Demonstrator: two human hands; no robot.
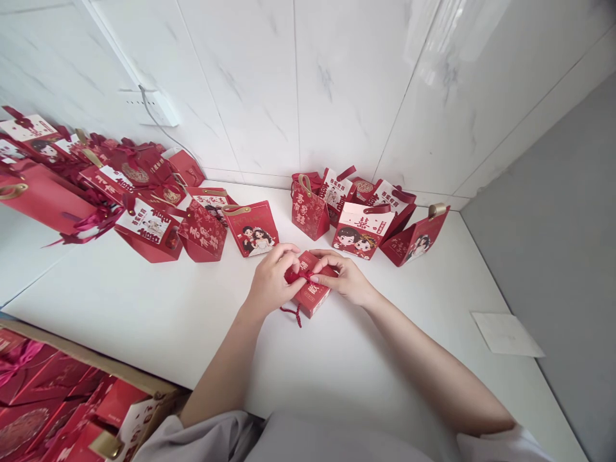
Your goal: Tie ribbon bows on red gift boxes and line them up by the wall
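A small red gift box (310, 296) with pale lettering lies on the white table in front of me. Across its top runs a dark red ribbon (308, 276), gathered in the middle. My left hand (278, 277) pinches this ribbon from the left, thumb tip at the centre. From the right, my right hand (345, 277) has thumb and finger closed on the ribbon at the same spot. A dark red twisted cord (294, 313) trails off the box onto the table by my left wrist. The fingertips partly cover the ribbon's shape.
Several red gift boxes (362, 232) stand behind my hands near the tiled wall. More crowd the left, one with a bride and groom picture (252, 229) closest. A cardboard carton (158, 385) of red boxes is at lower left. White paper (507, 334) lies right.
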